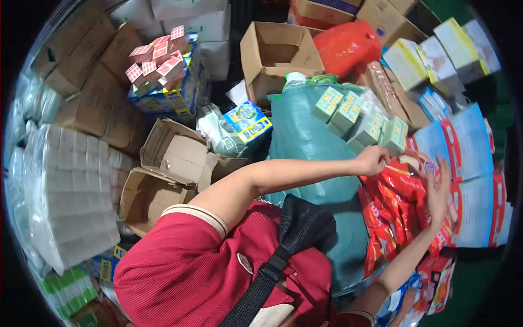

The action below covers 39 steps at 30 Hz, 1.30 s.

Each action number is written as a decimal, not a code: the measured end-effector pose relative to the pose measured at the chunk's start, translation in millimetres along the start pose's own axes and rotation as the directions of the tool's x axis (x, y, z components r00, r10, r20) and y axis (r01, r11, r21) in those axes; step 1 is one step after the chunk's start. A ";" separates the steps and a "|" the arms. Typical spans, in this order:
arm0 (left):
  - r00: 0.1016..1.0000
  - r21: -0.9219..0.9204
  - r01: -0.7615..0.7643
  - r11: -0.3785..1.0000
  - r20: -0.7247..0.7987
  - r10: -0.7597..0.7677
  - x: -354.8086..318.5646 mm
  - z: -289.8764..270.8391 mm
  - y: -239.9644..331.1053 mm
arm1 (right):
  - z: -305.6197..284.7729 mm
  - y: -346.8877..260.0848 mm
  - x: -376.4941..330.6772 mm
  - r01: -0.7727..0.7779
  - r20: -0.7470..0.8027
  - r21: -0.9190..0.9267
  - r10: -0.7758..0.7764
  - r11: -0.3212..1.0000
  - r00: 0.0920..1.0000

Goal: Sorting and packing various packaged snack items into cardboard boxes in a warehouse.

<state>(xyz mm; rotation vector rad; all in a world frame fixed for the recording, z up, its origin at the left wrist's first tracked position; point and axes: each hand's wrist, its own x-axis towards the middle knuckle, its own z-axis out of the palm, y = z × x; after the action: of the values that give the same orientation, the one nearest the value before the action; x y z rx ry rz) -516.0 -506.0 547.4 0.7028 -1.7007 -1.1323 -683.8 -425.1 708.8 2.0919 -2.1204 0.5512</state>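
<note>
My left hand is closed, fingers pinched at the upper left edge of a shiny red plastic packet. Against the right side of the same red packets lies my right hand, its fingers stretched out. Several of these red packets are piled together, and their lower parts spill down between my arms. Small pale green boxes stand in a row just beyond my left hand. Beneath them is a large teal sack. Blue-and-white packs with red edges hang or stand to the right of my right hand.
Opened cardboard boxes stand ahead and to the left. A blue-yellow carton carries small red-and-white boxes. Plastic-wrapped white paper packs rise at far left. A red bag and white-yellow boxes lie at the back right.
</note>
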 end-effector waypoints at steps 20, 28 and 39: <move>0.761 -0.179 0.305 0.935 -0.545 -0.352 -108.2 -243.3 -29.7 | 209.1 -204.1 66.2 -0.275 0.369 0.918 -0.360 0.285 0.857; 0.887 0.586 -0.115 0.802 -0.303 0.348 -100.2 -284.9 -21.3 | 303.3 -390.9 41.7 -0.441 -0.495 0.018 -0.391 -0.897 0.776; 0.494 -0.664 0.070 0.744 -0.625 -0.604 -162.1 -412.4 -72.6 | 233.5 -484.7 108.5 0.012 0.008 1.000 -0.703 0.023 0.711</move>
<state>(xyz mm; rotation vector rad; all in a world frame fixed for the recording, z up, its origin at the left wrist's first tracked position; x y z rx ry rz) -76.1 -553.7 471.2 1.0109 -0.3469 -1.2187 -171.3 -596.7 613.4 3.7442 -0.9011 1.9037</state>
